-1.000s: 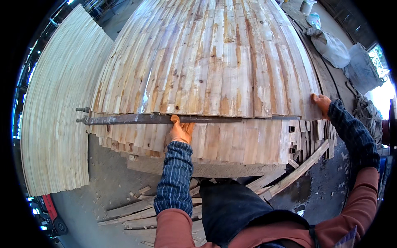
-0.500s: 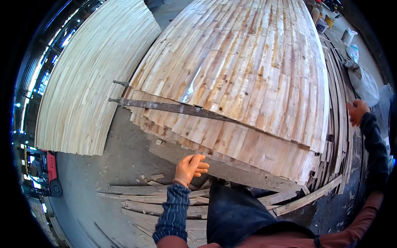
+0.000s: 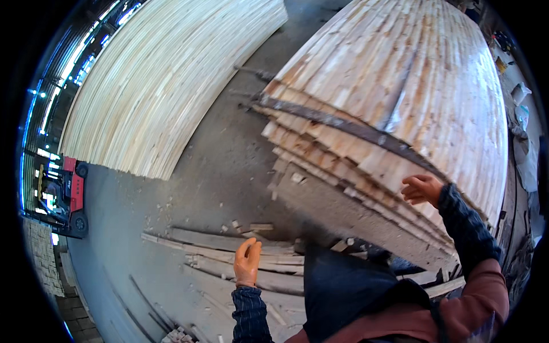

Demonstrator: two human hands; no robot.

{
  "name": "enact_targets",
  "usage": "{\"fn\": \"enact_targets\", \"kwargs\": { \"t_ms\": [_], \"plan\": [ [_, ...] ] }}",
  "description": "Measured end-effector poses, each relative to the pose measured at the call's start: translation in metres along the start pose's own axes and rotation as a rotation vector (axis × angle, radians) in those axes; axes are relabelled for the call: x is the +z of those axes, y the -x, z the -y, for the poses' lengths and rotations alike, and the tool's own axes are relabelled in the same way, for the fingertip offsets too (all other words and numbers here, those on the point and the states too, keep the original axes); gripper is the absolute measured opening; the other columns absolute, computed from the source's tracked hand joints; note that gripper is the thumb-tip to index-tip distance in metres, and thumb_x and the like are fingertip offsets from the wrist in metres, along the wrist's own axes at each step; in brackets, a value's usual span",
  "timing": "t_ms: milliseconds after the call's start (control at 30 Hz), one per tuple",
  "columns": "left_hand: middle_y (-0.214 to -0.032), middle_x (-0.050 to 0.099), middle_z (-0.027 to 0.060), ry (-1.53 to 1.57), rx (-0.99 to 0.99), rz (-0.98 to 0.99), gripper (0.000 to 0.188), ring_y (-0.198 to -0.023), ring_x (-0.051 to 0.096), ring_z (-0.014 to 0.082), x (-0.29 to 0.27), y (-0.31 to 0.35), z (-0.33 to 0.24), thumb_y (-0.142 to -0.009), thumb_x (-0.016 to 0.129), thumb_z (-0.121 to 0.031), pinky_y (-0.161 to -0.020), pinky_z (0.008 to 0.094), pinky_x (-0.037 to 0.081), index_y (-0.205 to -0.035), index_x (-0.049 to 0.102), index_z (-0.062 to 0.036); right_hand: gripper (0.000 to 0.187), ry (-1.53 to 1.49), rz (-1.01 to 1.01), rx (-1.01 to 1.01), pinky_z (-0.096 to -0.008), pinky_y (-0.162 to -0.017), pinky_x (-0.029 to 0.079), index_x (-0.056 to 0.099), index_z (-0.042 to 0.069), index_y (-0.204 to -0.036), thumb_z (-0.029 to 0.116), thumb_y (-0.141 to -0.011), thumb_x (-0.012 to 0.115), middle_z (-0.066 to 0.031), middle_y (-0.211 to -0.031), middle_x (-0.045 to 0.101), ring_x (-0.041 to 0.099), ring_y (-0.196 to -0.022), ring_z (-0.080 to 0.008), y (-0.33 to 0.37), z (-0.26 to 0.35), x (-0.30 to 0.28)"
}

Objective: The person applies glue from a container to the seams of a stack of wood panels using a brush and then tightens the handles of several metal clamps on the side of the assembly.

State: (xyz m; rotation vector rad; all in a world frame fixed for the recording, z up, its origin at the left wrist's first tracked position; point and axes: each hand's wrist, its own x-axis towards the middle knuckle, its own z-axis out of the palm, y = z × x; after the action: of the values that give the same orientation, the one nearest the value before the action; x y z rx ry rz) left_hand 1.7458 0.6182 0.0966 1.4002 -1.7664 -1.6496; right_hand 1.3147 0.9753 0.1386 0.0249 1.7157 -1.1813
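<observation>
Workshop floor [image 3: 211,166]: grey, dusty, strewn with small wood chips; long wooden offcuts [image 3: 269,280] lie across it near the person, before a dark apron [image 3: 349,291]. Stack of jointed boards [image 3: 372,74], at upper right: strips laid side by side, brown-stained, shiny in places; layers stepped along the near edge, above a dusty, brownish base [image 3: 326,200]. Dark metal bar [image 3: 337,123], one: lies across the near end of the stack, a fitting projecting past its left corner. Pale wood stack [image 3: 171,74], at upper left: fine parallel strips, separated from the first by a lane of floor. Red vehicle [image 3: 74,188] with black wheels, at the left edge. Left hand [image 3: 247,262]: raised over the offcuts, fingers close together and pointing up, grasping nothing. Right hand [image 3: 420,190]: above the stepped near edge of the board stack, near the bar's lower end, fingers loosely bent and apart from the thumb, holding nothing; whether it touches the wood cannot be told. Containers, along the right edge: a white bucket [image 3: 520,93] and a whitish sack [image 3: 527,166], contents of both indiscernible. Cut off: the far ends of both stacks, by the upper rim. Hard to make out: the dark clutter at far right, and the bar's lower end, partly behind the right hand and sleeve.
</observation>
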Motion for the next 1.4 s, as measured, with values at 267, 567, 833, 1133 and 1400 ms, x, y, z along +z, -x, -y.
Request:
{"fn": "enact_targets", "kwargs": {
  "t_ms": [267,567,833,1133,1400],
  "plan": [
    [-0.091,0.069,0.0108,-0.132,-0.07,-0.012,0.033,-0.083,0.065,0.022,-0.197,-0.012,0.03,-0.093,0.061,-0.032,-0.068,0.0325,0.05,-0.111,0.066,-0.0048,0.063,-0.407,-0.009,0.149,-0.0427,-0.105,0.044,0.041,-0.002,-0.14,0.047,-0.1,0.046,-0.0184,-0.139,0.05,0.052,-0.123,-0.0334,-0.157,0.073,0.158],
    [-0.097,0.067,0.0123,-0.575,0.5,0.067,0.03,-0.091,0.063,0.0217,-0.232,-0.19,-0.076,-0.094,0.064,-0.024,-0.076,0.0336,0.051,-0.111,0.065,0.0006,0.069,-0.736,-0.215,0.073,-0.045,-0.094,0.052,0.04,-0.001,-0.141,0.053,-0.098,0.047,-0.0196,-0.141,0.047,0.055,-0.12,-0.0361,-0.268,0.13,0.213],
    [-0.1,0.066,0.0153,-0.53,0.201,0.221,0.023,-0.094,0.062,0.0251,-0.259,-0.372,-0.18,-0.095,0.061,-0.017,-0.082,0.0373,0.051,-0.111,0.066,-0.0014,0.041,-0.945,-0.606,0.191,-0.0553,-0.082,0.054,0.054,0.003,-0.117,0.038,-0.095,0.055,-0.0208,-0.115,0.06,0.062,-0.104,-0.0385,-0.315,0.152,0.259],
    [-0.087,0.065,0.0123,-0.686,0.715,0.482,0.021,-0.081,0.062,0.0294,-0.298,-0.667,-0.209,-0.093,0.065,-0.022,-0.069,0.0371,0.05,-0.101,0.067,-0.0025,0.049,-0.286,-1.04,-0.147,-0.0484,-0.065,0.052,0.057,0.002,-0.089,0.048,-0.098,0.045,-0.0216,-0.085,0.067,0.065,-0.073,-0.0377,-0.356,0.137,0.266],
    [-0.112,0.066,0.0118,-0.378,0.258,1.034,0.027,-0.102,0.064,0.0174,-0.073,-0.83,-0.421,-0.096,0.062,-0.01,-0.09,0.0274,0.051,-0.119,0.06,0.004,0.045,-1.29,-0.578,-0.011,-0.0279,-0.045,0.023,0.037,0.013,-0.065,0.04,-0.101,0.042,0.0048,-0.06,0.023,0.025,-0.048,-0.0099,-0.375,0.4,0.51]
  ]
}}
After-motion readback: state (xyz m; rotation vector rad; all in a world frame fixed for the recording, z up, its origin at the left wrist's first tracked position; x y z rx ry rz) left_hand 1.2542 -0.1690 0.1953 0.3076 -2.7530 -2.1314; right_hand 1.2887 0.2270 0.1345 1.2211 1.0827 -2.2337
